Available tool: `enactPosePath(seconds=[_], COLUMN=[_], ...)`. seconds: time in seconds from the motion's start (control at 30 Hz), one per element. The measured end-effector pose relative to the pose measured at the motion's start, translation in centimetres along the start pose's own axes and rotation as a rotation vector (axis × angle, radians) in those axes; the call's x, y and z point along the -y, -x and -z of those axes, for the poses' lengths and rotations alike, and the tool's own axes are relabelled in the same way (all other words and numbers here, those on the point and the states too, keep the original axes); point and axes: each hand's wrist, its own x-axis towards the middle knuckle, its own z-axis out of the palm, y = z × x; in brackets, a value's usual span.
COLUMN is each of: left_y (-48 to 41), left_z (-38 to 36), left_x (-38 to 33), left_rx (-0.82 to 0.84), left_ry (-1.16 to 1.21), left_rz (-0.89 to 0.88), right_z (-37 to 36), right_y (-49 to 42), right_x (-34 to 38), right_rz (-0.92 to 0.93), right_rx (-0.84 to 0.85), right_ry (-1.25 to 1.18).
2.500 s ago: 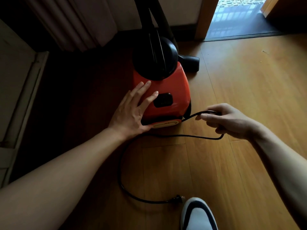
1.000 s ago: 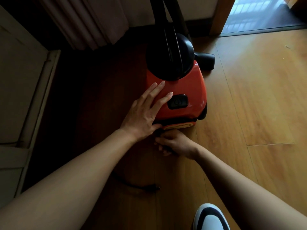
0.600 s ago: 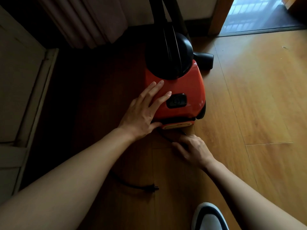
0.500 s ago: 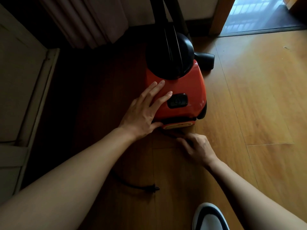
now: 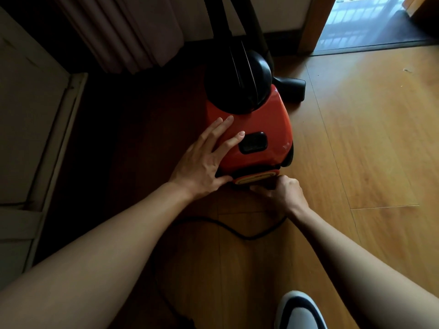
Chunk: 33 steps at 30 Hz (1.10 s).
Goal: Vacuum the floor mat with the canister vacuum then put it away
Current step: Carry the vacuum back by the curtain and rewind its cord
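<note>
A red canister vacuum (image 5: 263,124) with a black dome top stands on the wooden floor, its black hose rising behind it. My left hand (image 5: 206,160) lies flat on its left side, fingers spread, thumb at the rear lower edge. My right hand (image 5: 282,193) is closed at the vacuum's rear base, fingers pinched where the black power cord (image 5: 237,231) meets the body. The cord loops on the floor between my forearms and runs down under my left arm; its plug is hidden.
A black floor nozzle (image 5: 292,87) rests right of the vacuum. A curtain (image 5: 123,32) hangs at the back left, a pale cabinet (image 5: 31,129) stands at the left. A doorway (image 5: 370,22) opens at the back right. My shoe (image 5: 299,309) is at the bottom.
My right hand has moved up against the vacuum's rear base, and the cord now loops on the floor between my arms. My left hand has stayed on the vacuum.
</note>
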Motion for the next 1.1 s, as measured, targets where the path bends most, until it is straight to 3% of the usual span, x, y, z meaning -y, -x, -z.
enactPosePath(seconds=[0.37, 0.73, 0.97, 1.1], left_y=[0.1, 0.1, 0.0, 0.0], left_z=[-0.4, -1.4, -1.2, -0.9], left_x=[-0.4, -0.6, -0.2, 0.1], left_rx=[0.0, -0.076, -0.074, -0.058], left_ry=[-0.04, -0.09, 0.015, 0.035], left_rz=[0.001, 0.005, -0.023, -0.043], right_z=[2.9, 2.7, 7.8, 9.4], right_y=[-0.5, -0.2, 0.8, 1.5], right_x=[-1.2, -0.5, -2.3, -1.5], right_rz=[-0.083, -0.124, -0.297, -0.246], right_rx=[-0.095, -0.051, 0.137, 0.209], right_ry=[-0.255, -0.125, -0.87, -1.038])
